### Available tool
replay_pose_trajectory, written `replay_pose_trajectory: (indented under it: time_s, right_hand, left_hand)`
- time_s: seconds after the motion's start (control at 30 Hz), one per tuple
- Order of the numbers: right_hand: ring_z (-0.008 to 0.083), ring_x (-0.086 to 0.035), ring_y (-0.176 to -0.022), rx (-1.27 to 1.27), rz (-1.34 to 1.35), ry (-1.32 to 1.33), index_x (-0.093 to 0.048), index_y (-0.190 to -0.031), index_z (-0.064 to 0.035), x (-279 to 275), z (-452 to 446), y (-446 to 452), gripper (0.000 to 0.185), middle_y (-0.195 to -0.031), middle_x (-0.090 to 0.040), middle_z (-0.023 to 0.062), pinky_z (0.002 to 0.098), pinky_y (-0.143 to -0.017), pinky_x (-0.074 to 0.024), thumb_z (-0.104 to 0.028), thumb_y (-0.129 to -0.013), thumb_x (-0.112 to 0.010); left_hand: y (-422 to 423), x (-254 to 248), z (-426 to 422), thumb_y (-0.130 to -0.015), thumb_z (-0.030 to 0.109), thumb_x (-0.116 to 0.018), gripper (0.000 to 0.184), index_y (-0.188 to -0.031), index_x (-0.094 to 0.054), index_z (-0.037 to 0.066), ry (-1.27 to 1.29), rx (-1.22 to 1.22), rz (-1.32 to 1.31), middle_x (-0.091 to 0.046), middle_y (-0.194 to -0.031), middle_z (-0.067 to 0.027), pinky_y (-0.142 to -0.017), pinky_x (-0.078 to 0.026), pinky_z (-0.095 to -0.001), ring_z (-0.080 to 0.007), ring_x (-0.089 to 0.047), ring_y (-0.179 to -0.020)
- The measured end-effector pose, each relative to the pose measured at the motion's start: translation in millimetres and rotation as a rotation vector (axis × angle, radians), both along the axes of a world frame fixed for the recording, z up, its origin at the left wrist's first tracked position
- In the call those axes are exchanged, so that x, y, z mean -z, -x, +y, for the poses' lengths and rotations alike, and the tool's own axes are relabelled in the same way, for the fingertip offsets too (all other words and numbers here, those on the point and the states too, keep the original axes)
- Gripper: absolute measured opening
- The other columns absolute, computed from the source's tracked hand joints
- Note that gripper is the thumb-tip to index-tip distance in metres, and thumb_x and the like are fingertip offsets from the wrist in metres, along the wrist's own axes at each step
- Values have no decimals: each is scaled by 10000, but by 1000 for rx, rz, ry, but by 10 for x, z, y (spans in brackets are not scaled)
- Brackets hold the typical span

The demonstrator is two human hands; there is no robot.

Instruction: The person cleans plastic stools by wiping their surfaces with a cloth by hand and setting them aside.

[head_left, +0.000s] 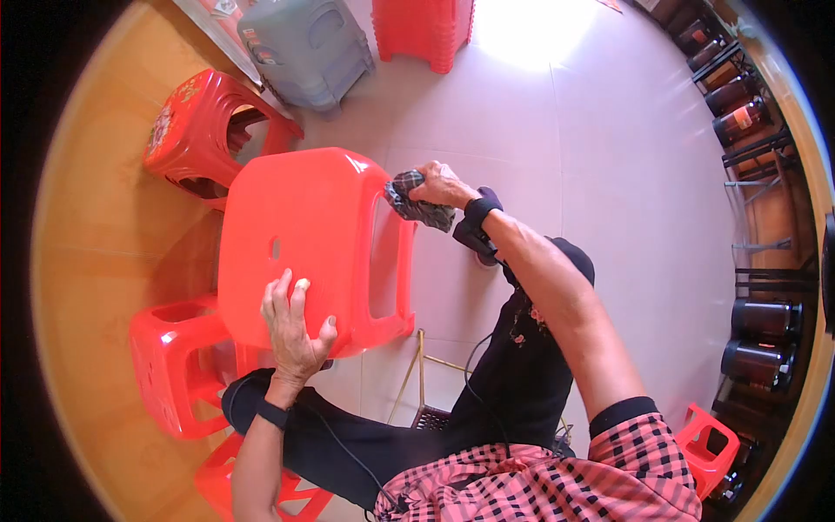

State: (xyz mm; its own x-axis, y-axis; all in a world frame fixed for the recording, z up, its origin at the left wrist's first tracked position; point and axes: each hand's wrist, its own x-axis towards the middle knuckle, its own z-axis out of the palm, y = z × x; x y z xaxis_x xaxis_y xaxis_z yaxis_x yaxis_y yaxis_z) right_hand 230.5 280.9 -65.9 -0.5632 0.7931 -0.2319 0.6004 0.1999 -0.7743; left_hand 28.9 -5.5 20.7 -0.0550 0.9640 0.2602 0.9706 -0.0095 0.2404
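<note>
A red plastic stool stands in front of me, its seat facing up toward the camera. On the near part of the seat rests my left hand, fingers spread and nothing in it. Something pale covers the tip of one finger. My right hand grips a dark checked cloth, which touches or nearly touches the stool's upper right corner and leg. The palm side of that hand is hidden.
More red stools line the wooden wall on my left, one with a flower print. Grey stacked stools and a red stack stand ahead. Dark jars line the right side. A small red stool is at lower right.
</note>
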Motion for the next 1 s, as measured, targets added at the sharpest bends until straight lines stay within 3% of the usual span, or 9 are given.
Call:
replay_pose_trajectory:
  time_s: [0.17, 0.3, 0.47, 0.57, 0.63, 0.73, 0.97, 1.0]
  right_hand:
    - [230, -652, -828, -43, 263, 161, -651, -1092, -59, -679, -194, -88, 444, -884, -680, 134, 349, -761, -519, -225, -680, -652]
    - [196, -628, -845, -103, 385, 223, -634, -1105, -36, -819, -455, -92, 463, -894, -667, 114, 334, -785, -508, -218, -680, -651]
    - [240, -639, -859, -252, 450, 36, -612, -1096, 12, -794, -841, -113, 496, -901, -659, 186, 349, -824, -498, -208, -655, -667]
    - [202, -638, -820, -452, 442, 16, -589, -1116, 18, -678, -1070, -101, 495, -880, -665, 137, 326, -786, -509, -167, -663, -662]
    - [215, -643, -796, -442, 431, 84, -595, -1095, 22, -693, -1247, -99, 487, -859, -660, 152, 334, -762, -514, -160, -649, -667]
    - [217, -645, -779, -637, 360, 158, -604, -1058, 16, -623, -1483, -88, 450, -854, -663, 151, 335, -731, -520, -154, -646, -665]
    - [216, -658, -770, -702, 355, 222, -610, -1074, 9, -571, -1507, -81, 472, -825, -666, 159, 347, -710, -526, -155, -636, -670]
    - [270, -656, -783, -820, 208, 135, -614, -1087, -6, -576, -1591, -36, 489, -846, -663, 183, 369, -715, -527, -171, -631, -676]
  left_hand:
    - [-18, -2, -11, -735, 297, -614, 609, -1250, -445, 19, -25, 1, 30, -396, -1319, -224, -1034, -276, -514, -417, -366, -1213]
    - [-15, -24, 5, -754, 316, -606, 598, -1248, -449, 19, -15, -6, 40, -400, -1315, -220, -1033, -274, -512, -413, -371, -1207]
    - [-27, -11, 20, -772, 315, -596, 578, -1246, -454, 16, -20, -6, 38, -407, -1312, -209, -1033, -277, -501, -402, -372, -1209]
    - [-23, -7, 24, -758, 287, -606, 566, -1233, -462, 16, -24, -9, 37, -405, -1307, -208, -1027, -281, -502, -399, -366, -1207]
    - [-15, 0, 22, -743, 262, -616, 555, -1219, -471, 17, -29, -14, 36, -403, -1301, -208, -1019, -286, -507, -399, -362, -1201]
    - [-3, 20, 31, -769, 224, -588, 510, -1221, -474, 19, -39, -14, 32, -397, -1315, -202, -1030, -273, -502, -396, -360, -1207]
    - [-4, 49, 20, -796, 164, -535, 441, -1213, -497, 25, -46, -43, 26, -414, -1318, -187, -1046, -265, -478, -387, -357, -1219]
    - [-5, 51, 24, -797, 163, -532, 437, -1211, -502, 26, -46, -43, 21, -416, -1318, -186, -1048, -265, -473, -386, -357, -1220]
